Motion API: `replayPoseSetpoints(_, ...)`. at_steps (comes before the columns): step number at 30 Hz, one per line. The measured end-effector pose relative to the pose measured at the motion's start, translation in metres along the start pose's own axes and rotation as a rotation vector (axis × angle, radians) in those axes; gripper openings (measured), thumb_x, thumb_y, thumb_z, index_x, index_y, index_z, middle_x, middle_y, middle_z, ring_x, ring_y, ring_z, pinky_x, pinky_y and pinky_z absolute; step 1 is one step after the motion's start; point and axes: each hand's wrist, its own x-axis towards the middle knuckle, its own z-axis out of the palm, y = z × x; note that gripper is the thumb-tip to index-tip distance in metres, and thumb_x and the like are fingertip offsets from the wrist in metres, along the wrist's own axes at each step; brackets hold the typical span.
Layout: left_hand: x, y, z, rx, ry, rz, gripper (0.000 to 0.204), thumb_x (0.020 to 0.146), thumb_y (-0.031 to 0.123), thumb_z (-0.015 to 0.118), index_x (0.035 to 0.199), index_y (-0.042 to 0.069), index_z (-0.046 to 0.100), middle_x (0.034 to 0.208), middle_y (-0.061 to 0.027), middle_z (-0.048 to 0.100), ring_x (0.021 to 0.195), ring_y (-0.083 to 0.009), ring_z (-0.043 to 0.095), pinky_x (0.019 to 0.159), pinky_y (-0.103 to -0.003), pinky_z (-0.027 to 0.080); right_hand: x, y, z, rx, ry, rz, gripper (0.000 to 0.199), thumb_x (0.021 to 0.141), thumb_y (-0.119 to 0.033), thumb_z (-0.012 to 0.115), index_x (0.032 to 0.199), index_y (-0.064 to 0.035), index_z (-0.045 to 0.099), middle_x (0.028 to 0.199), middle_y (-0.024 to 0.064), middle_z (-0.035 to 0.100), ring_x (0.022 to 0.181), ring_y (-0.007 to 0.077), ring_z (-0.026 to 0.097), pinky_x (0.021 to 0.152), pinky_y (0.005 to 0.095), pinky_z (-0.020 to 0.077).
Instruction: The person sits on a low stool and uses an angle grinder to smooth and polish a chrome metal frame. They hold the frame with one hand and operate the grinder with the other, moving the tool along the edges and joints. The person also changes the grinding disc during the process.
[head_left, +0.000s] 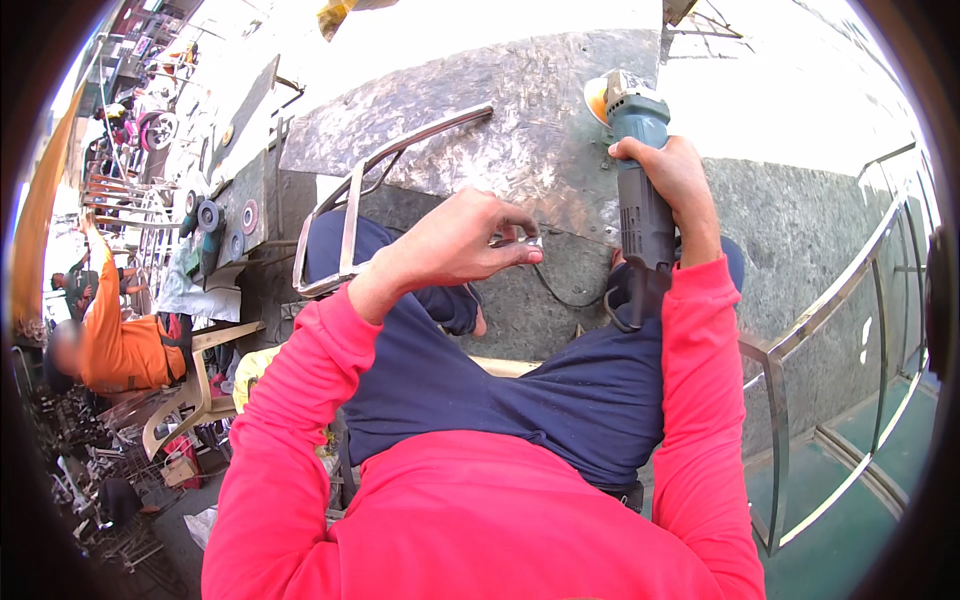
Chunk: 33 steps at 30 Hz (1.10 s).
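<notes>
My right hand [678,178] is wrapped round the body of an angle grinder [645,218], teal at the head and dark grey behind. The grinder's yellowish disc [597,100] points away from me, over the far end of the metal sheet. Held above my lap, my left hand [455,232] has thumb and fingers closed in a pinch. A small shiny metal piece [535,242] shows at the fingertips; most of it is hidden. Just left of that hand, a bent metal tube frame [352,215] rests by my left knee.
A scuffed metal sheet [480,85] lies ahead. More grinders [210,235] and discs lie on a bench [243,190] at the left. Beyond it sits a person in orange [125,345]. A curved metal frame [800,330] stands at my right. A dark cord [560,295] trails between my feet.
</notes>
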Motion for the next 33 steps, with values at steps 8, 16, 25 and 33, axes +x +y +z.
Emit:
replayPoseSetpoints(8, 0.095, -0.125, -0.049, 0.527, 0.408, -0.239, 0.041, 0.085, 0.041, 0.071, 0.100, 0.003, 0.074, 0.085, -0.0176, 0.071, 0.080, -0.0322, 0.070, 0.073, -0.039, 0.054, -0.003, -0.004, -0.001, -0.030, 0.008, 0.004, 0.043, 0.064, -0.031, 0.080, 0.075, 0.0089, 0.067, 0.062, 0.0113, 0.063, 0.047, 0.0182, 0.060, 0.045, 0.0311, 0.0465)
replayPoseSetpoints(16, 0.143, -0.184, -0.019, 0.762, 0.170, -0.305, 0.039, 0.085, 0.036, 0.071, 0.092, -0.003, 0.069, 0.100, -0.0243, 0.068, 0.095, -0.0419, 0.066, 0.080, -0.049, 0.054, -0.001, -0.003, -0.004, -0.129, 0.017, -0.007, 0.054, 0.060, -0.042, 0.079, 0.075, 0.0090, 0.069, 0.069, 0.0180, 0.068, 0.059, 0.0247, 0.066, 0.055, 0.0358, 0.0516)
replayPoseSetpoints(25, 0.138, -0.194, -0.018, 0.714, 0.244, -0.235, 0.029, 0.084, 0.027, 0.071, 0.084, -0.003, 0.071, 0.085, -0.0253, 0.069, 0.086, -0.0405, 0.068, 0.078, -0.049, 0.054, -0.002, -0.001, -0.006, -0.136, 0.000, -0.063, 0.054, 0.060, -0.043, 0.079, 0.079, 0.0072, 0.071, 0.072, 0.0181, 0.069, 0.062, 0.0255, 0.068, 0.058, 0.0360, 0.0536)
replayPoseSetpoints(33, 0.142, -0.198, -0.027, 0.426, 0.323, -0.338, 0.027, 0.081, 0.028, 0.075, 0.084, 0.002, 0.075, 0.088, -0.0229, 0.070, 0.089, -0.0389, 0.069, 0.082, -0.052, 0.053, 0.003, 0.002, -0.003, -0.152, 0.011, -0.036, 0.059, 0.060, -0.046, 0.080, 0.077, 0.0096, 0.071, 0.071, 0.0189, 0.069, 0.061, 0.0257, 0.068, 0.056, 0.0363, 0.0540)
